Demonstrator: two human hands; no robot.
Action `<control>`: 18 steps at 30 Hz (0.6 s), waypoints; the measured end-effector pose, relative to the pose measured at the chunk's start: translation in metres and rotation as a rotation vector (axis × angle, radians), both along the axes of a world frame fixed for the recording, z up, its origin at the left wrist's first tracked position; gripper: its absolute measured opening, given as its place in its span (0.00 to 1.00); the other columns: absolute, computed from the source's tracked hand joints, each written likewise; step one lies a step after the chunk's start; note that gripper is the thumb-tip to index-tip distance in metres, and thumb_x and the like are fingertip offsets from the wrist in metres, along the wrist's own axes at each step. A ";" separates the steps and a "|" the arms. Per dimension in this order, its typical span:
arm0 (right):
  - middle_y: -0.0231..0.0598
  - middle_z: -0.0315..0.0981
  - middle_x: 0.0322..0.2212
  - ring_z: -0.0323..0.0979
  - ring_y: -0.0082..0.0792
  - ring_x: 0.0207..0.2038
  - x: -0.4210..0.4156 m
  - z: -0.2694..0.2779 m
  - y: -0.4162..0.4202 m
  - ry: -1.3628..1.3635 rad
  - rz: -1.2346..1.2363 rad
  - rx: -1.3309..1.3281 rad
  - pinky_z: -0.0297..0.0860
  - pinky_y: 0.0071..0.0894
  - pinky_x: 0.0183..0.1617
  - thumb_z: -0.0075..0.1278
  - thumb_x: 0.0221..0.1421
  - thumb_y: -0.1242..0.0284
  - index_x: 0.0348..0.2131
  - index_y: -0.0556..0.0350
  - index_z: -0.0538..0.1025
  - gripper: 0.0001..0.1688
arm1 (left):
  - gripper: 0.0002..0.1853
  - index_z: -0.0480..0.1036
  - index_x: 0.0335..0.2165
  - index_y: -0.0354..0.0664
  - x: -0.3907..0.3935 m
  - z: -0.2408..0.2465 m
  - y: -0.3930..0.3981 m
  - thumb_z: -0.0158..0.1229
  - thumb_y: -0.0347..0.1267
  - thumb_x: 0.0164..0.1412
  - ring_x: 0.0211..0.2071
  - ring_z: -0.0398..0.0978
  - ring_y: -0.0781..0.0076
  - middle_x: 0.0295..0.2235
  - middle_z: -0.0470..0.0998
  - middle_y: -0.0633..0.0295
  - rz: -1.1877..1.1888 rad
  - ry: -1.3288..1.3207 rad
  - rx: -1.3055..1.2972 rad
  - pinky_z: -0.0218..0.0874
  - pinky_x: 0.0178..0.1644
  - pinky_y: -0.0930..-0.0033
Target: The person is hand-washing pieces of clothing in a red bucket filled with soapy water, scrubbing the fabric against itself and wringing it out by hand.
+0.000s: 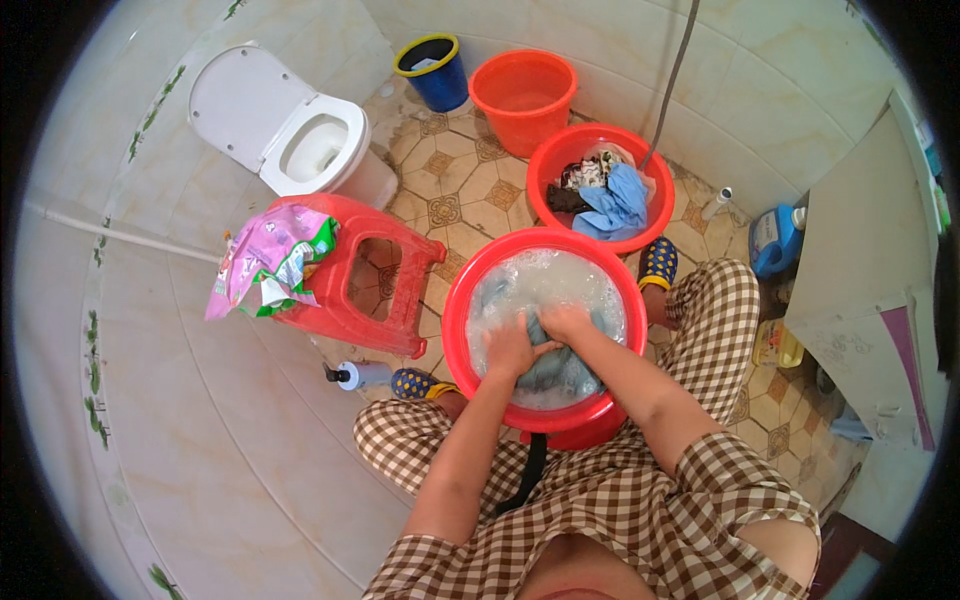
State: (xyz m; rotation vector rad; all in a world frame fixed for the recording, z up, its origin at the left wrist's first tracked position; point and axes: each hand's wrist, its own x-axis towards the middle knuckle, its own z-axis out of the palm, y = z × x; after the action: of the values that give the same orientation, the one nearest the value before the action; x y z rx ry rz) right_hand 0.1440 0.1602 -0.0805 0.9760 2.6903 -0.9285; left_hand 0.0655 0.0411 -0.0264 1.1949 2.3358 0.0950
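A red plastic basin (454, 307) stands between my knees, filled with cloudy, sudsy water (551, 281). Soaked grey-green cloth (544, 364) lies in it, partly under the surface. My left hand (511, 346) is at the cloth's left side, its thumb stretched across towards my other hand; its fingers are blurred, so their grip is unclear. Close beside it, my right hand (564, 322) grips the upper part of the cloth, fingertips hidden by cloth and suds.
Another red basin (536, 184) holds clothes, including a blue garment (619, 202). Beyond stand an orange-red bucket (521, 101) and a blue bin (442, 82). To the left are a red plastic stool (326, 289) with a pink packet (274, 255), a pump bottle (364, 374) and a toilet (330, 150).
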 end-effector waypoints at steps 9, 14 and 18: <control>0.52 0.74 0.42 0.70 0.53 0.47 -0.008 -0.029 0.011 0.233 -0.231 -0.062 0.64 0.50 0.53 0.39 0.56 0.73 0.45 0.53 0.74 0.18 | 0.53 0.59 0.57 0.40 -0.003 -0.020 -0.002 0.59 0.65 0.43 0.52 0.67 0.46 0.50 0.69 0.42 0.011 0.035 0.133 0.52 0.57 0.43; 0.51 0.73 0.34 0.71 0.51 0.40 0.009 0.006 -0.002 0.603 -0.255 0.231 0.66 0.44 0.47 0.44 0.55 0.76 0.43 0.54 0.74 0.15 | 0.47 0.59 0.57 0.39 -0.023 -0.030 -0.018 0.60 0.58 0.48 0.55 0.63 0.42 0.53 0.67 0.41 0.033 0.089 0.278 0.50 0.59 0.47; 0.48 0.72 0.32 0.72 0.45 0.38 0.015 0.080 -0.014 0.944 -0.411 -0.070 0.65 0.36 0.44 0.46 0.55 0.76 0.39 0.54 0.74 0.11 | 0.37 0.63 0.55 0.38 -0.033 -0.008 -0.011 0.57 0.52 0.55 0.53 0.66 0.47 0.50 0.69 0.42 0.301 -0.021 0.339 0.54 0.57 0.52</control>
State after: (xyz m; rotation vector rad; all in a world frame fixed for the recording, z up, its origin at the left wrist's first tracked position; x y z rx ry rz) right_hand 0.1588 0.1458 -0.0003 1.3577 3.1489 -1.9654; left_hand 0.0324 0.0298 -0.0343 0.9693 2.5327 0.6255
